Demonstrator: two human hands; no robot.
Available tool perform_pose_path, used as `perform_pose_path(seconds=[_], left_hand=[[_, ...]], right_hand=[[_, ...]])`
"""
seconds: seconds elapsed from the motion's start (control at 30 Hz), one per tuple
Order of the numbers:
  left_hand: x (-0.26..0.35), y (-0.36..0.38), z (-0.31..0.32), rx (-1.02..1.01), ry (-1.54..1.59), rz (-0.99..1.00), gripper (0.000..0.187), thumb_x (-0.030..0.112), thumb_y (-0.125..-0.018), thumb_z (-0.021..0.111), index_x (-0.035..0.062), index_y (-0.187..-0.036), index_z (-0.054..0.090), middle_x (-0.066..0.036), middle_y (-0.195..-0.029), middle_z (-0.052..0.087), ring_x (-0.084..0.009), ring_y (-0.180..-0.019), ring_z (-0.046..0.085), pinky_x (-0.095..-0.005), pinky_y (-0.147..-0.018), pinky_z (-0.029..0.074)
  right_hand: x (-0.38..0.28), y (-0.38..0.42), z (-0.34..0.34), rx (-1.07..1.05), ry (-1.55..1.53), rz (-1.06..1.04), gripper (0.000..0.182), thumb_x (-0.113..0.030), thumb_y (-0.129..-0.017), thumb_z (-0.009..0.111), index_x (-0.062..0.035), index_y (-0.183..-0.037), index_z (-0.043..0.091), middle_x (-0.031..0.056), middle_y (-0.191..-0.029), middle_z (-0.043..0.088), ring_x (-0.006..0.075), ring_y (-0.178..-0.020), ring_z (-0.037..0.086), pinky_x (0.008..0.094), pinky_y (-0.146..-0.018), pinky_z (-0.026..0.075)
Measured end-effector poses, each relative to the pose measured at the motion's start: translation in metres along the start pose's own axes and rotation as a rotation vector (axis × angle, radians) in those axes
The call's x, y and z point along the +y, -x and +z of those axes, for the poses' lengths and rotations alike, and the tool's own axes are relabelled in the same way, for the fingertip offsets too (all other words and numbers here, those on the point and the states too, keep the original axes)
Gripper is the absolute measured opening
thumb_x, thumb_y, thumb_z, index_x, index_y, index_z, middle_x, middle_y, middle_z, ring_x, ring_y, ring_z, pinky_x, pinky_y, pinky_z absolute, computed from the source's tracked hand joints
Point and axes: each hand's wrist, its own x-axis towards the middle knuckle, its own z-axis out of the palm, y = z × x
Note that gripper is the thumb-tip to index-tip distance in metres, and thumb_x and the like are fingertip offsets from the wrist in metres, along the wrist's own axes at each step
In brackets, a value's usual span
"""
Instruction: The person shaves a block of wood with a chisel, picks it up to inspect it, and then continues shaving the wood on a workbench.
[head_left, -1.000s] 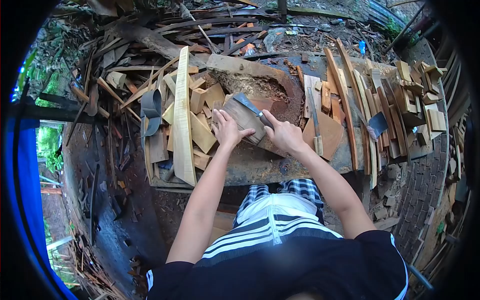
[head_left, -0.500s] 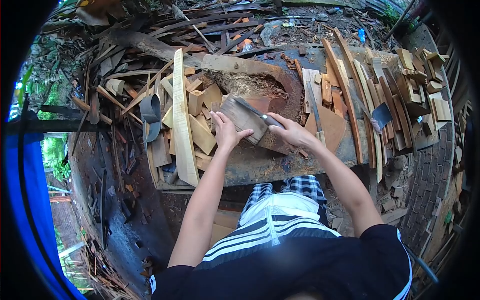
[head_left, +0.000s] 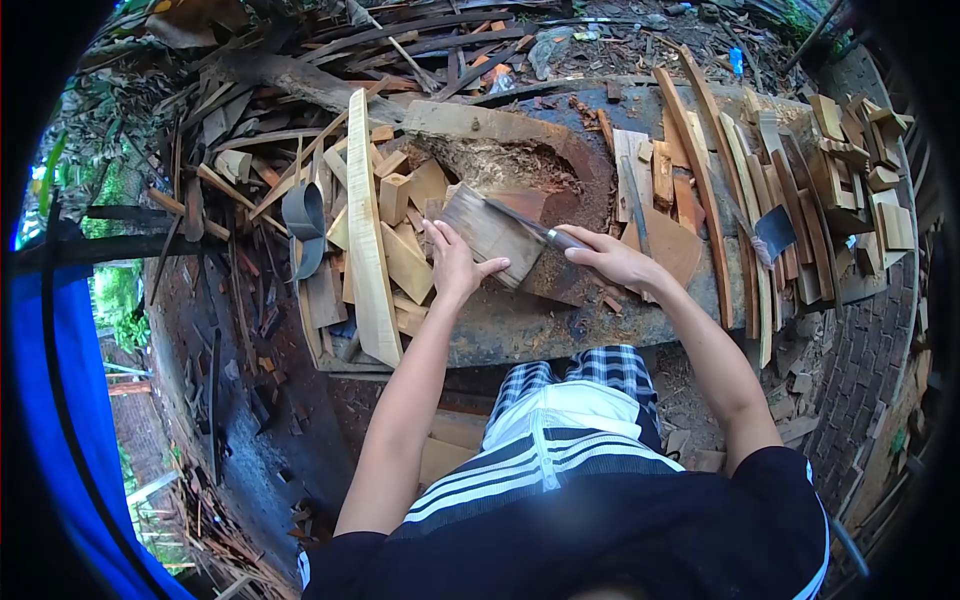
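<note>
My right hand [head_left: 610,258] is closed round the knife [head_left: 535,226] — blade over the top edge of the wood block [head_left: 492,235], mid-frame. My left hand [head_left: 458,262], fingers spread, presses its left edge; bare bench [head_left: 480,342] lies below, the hollowed slab [head_left: 480,122] beyond.

Worn workbench [head_left: 480,346], wood blocks [head_left: 408,266], long strips [head_left: 703,200]

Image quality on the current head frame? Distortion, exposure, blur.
Head view: strong fisheye, bench edge bowed, corners vignetted to black. Light soft, no hard shadows on the bench; greenery at far left bright, nearly washed out. Faint hazy spot over the dark shirt. Knife blade reads as a thin dark streak; motion blur or viewing angle, can't tell.
</note>
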Motion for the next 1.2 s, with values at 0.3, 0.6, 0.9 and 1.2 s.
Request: perform_pose_path(seconds=[0.3,0.6,0.9,1.2], left_hand=[[0.003,-0.001,-0.001,-0.017,-0.016,-0.006,0.141,0.055,-0.056,0.088,-0.0167,-0.145,0.004,-0.039,-0.153,0.000,-0.0455,-0.142,0.025,-0.0397,-0.115,0.030],[0.004,-0.002,-0.003,-0.010,-0.012,-0.015,0.142,0.056,-0.056,0.088,-0.0154,-0.146,0.005,-0.038,-0.154,-0.001,-0.0446,-0.142,0.026,-0.0404,-0.114,0.032],[0.002,0.001,-0.002,0.009,0.035,-0.018,0.143,0.057,-0.056,0.087,-0.0140,-0.147,0.002,-0.035,-0.155,-0.003,-0.0432,-0.143,0.024,-0.0411,-0.114,0.033],[0.001,0.000,-0.002,-0.017,0.049,-0.027,0.143,0.058,-0.057,0.086,-0.0136,-0.147,0.001,-0.034,-0.156,-0.003,-0.0409,-0.146,0.015,-0.0407,-0.117,0.028]], right_hand=[[-0.059,-0.067,-0.036,-0.455,-0.438,0.901,0.062,-0.039,-0.095,0.051,-0.0180,-0.151,0.033,0.0084,-0.081,0.060,0.0142,-0.053,0.053,0.0326,-0.048,0.043],[-0.095,-0.070,-0.017,-0.392,0.281,0.762,0.056,-0.044,-0.094,0.048,-0.0303,-0.147,0.036,0.0218,-0.102,0.069,0.0400,-0.096,0.067,0.0503,-0.083,0.053],[-0.116,-0.041,-0.022,-0.337,0.381,0.737,0.052,-0.041,-0.095,0.048,-0.0329,-0.145,0.037,0.0226,-0.091,0.070,0.0400,-0.087,0.069,0.0515,-0.073,0.055],[-0.118,-0.065,-0.010,-0.313,0.465,0.689,0.052,-0.039,-0.095,0.050,-0.0300,-0.144,0.038,0.0218,-0.096,0.070,0.0391,-0.091,0.069,0.0505,-0.076,0.055]])
